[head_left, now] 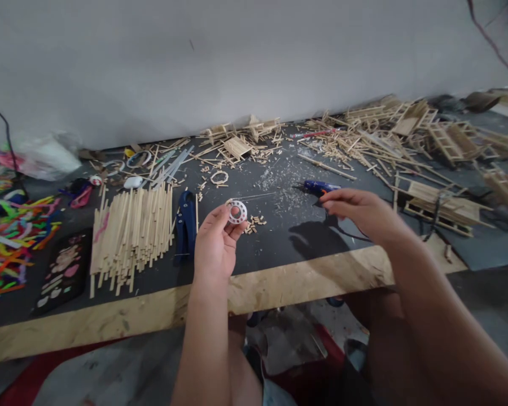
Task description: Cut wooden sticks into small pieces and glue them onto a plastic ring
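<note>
Our left hand pinches a flat, white, holed ring edgewise, likely keeping its face clear; our half-curled right hand meets a blue plastic glue gun, grip unclear.

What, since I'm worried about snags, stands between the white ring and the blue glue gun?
Nothing bulky visibly blocks the gap from the white ring to the blue glue gun. Only a thin pale strand shows between them, with clear scraps lying on the table nearby.
</note>
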### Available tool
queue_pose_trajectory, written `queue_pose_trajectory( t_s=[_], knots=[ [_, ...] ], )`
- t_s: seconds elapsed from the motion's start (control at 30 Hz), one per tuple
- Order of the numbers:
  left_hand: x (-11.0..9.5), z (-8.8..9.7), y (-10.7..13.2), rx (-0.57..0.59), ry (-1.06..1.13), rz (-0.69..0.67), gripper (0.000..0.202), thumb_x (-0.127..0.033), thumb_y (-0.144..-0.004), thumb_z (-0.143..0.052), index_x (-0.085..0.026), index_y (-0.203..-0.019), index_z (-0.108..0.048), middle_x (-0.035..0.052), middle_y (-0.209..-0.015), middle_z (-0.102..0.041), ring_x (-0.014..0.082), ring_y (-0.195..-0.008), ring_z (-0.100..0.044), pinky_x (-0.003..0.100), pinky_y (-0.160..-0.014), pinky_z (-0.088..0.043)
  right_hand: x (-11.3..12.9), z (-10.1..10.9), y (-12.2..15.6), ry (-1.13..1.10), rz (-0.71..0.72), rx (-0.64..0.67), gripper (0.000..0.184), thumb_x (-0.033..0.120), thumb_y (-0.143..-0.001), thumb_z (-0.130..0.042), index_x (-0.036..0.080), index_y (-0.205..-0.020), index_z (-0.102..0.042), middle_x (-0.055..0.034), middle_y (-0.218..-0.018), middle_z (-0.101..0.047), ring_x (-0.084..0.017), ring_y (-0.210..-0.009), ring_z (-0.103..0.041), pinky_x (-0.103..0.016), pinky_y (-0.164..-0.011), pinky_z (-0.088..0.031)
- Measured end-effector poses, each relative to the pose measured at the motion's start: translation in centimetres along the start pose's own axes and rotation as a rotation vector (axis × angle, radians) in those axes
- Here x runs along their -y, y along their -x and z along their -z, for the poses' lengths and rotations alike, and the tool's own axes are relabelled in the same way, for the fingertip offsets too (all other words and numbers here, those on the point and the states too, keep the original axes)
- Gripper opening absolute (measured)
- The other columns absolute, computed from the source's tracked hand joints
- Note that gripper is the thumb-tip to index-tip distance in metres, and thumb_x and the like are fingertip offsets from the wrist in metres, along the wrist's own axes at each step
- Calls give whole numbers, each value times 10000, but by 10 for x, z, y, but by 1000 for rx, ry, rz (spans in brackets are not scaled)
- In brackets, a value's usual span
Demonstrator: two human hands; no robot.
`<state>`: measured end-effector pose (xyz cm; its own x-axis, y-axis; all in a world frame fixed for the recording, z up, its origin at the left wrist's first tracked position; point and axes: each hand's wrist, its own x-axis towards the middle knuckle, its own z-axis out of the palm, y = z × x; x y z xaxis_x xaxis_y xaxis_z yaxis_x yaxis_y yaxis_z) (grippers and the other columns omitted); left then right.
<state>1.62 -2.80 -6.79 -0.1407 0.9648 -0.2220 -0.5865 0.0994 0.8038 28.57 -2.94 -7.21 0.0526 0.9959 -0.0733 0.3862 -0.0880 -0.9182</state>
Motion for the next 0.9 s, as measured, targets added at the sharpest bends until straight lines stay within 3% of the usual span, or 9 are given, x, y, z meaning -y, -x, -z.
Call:
queue_pose_trajectory(
  t_s=[0.1,0.23,0.37,0.5,0.67,0.8,0.9],
  knots=[
    [-1,1,-3,-6,10,-6,176,-211,-668,-715,-134,-805,-636,8,-720,-645,105,-651,-623,206,-593,-541,13,-47,1,234,135,242,180,304,-752,-587,222,-882,-681,-11,-835,-661,-152,-756,-582,-271,-683,-412],
    [-1,4,-3,20,19,-2,169,-202,-680,-704,-135,-818,-633,9,-731,-647,101,-665,-624,201,-606,-538,18,-99,-1,418,269,227,174,272,-758,-592,250,-906,-679,-31,-910,-651,-191,-877,-561,-328,-773,-367],
    [1,5,0,19,19,13,160,-203,-680,-703,-143,-801,-619,7,-729,-651,104,-661,-626,205,-602,-536,18,-124,0,506,268,169,169,343,-760,-607,267,-898,-668,-25,-884,-646,-211,-874,-538,-358,-764,-306],
    [3,3,2,21,-5,22,185,-225,-685,-699,-140,-822,-609,4,-727,-650,100,-633,-621,214,-591,-535,17,-134,0,537,257,77,178,375,-752,-615,266,-883,-665,-21,-832,-638,-218,-853,-521,-349,-732,-275],
    [4,0,4,30,-44,25,190,-229,-690,-695,-137,-821,-592,1,-727,-642,102,-630,-621,226,-596,-536,14,-137,0,561,276,52,134,346,-790,-572,273,-797,-683,-30,-794,-628,-229,-852,-511,-359,-729,-270],
    [6,-3,8,46,-89,31,197,-244,-699,-686,-140,-838,-592,10,-745,-646,109,-637,-618,231,-577,-538,15,-124,-1,361,279,81,153,305,-811,-536,227,-831,-666,-35,-847,-646,-193,-821,-542,-326,-725,-333],
    [8,-6,13,67,-130,44,196,-251,-705,-679,-147,-848,-595,18,-749,-652,123,-658,-618,236,-552,-540,18,-105,3,144,187,86,183,329,-818,-518,206,-867,-644,-21,-784,-645,-153,-709,-545,-281,-645,-371]
  ],
)
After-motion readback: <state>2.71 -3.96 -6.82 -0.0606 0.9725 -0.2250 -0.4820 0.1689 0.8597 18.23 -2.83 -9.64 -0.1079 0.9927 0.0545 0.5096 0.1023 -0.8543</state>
